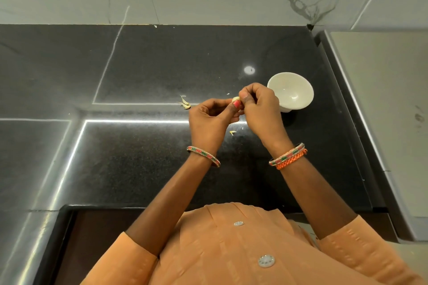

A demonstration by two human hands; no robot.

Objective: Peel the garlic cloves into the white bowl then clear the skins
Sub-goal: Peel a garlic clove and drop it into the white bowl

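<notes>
Both hands meet just right of the frame's centre, above the dark stone counter (143, 65). Her left hand (208, 120) curls its fingers and thumb around a pale garlic clove (236, 99), whose tip pokes out just above a pink-painted thumbnail. Her right hand (261, 109) comes in from the right, fingers bent, thumb and fingertips pinching at the same clove from the other side, so the two hands touch around it. How much skin is left on the clove cannot be told; most of it is hidden by the fingers.

A white bowl (293, 91) stands on the counter just right of and behind the right hand, partly covered by its knuckles; the inside that shows is bare. Two brownish garlic skins (185, 103) lie on the counter just left of the left hand. A small pale scrap (232, 132) lies lower, between the wrists. Patterned bangles (203, 156) circle both wrists, with an orange braided band (292, 161) beside the one on the right. Orange sleeves fill the bottom of the frame.
</notes>
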